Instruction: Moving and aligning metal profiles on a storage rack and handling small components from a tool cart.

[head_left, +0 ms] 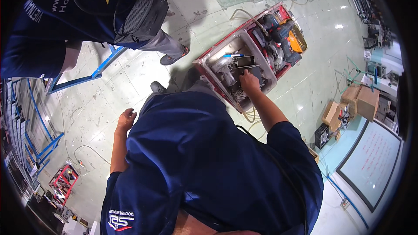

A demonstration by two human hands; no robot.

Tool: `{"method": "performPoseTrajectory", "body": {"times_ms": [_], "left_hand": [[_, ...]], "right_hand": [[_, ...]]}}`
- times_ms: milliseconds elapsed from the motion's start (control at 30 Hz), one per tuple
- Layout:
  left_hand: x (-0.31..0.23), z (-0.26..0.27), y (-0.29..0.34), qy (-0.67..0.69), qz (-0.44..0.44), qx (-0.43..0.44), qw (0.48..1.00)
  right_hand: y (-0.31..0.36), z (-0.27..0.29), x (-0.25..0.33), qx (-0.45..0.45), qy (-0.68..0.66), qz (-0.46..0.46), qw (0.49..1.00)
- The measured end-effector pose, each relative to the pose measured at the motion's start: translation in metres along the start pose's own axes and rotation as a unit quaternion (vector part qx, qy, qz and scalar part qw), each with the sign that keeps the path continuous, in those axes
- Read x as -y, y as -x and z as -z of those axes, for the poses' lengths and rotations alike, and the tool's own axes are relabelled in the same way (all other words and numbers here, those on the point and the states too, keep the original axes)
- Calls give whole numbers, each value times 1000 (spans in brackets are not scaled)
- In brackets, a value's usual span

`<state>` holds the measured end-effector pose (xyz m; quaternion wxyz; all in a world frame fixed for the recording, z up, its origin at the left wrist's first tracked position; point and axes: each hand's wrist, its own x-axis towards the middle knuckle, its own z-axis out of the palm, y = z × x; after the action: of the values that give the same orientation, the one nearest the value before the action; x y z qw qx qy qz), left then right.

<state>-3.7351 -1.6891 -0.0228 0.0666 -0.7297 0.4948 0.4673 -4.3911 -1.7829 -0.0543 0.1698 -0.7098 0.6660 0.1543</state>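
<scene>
My right hand [249, 82] reaches into a pale plastic bin [268, 67]. Its fingers are bent closed beside a short, hollow rectangular metal piece [245, 62]; what they grip is hidden. A silver-grey gun-shaped tool [223, 70] lies in the same bin, left of that hand. Near the metal piece is a blue-and-white pen [233, 55]. Thin metal parts lie under the wrist, too small to tell apart. My left hand [126, 119] hangs at my left side, away from the bin, fingers loosely apart and holding nothing.
The bin sits in a red-edged cart [278, 7] with cordless power tools [278, 30] and an orange tool [297, 41]. A person in a dark shirt [93, 4] stands ahead left, by a blue metal frame [98, 70]. Cardboard boxes [365, 102] and a whiteboard [370, 161] are at right.
</scene>
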Motion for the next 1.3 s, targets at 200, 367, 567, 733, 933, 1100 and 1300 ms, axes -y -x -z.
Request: {"method": "performPoseTrajectory", "body": {"times_ms": [200,367,567,733,933,1100,1300], "left_hand": [[2,-18,16,32,41,18,998],[22,-34,18,12,40,17,999],[18,-34,17,35,1,-45,998],[-20,18,45,258,-86,-166,948],[-10,149,161,332,-181,-355,855],[71,207,206,89,-145,-552,816],[171,241,206,143,-99,-433,885]], "right_hand": [[22,44,1,7,52,84,995],[40,62,-21,-8,36,124,992],[45,121,32,-78,22,49,996],[0,150,215,-56,-290,187,937],[-11,193,507,272,-465,247,806],[4,200,663,285,-352,436,777],[27,205,819,165,-232,711,643]]}}
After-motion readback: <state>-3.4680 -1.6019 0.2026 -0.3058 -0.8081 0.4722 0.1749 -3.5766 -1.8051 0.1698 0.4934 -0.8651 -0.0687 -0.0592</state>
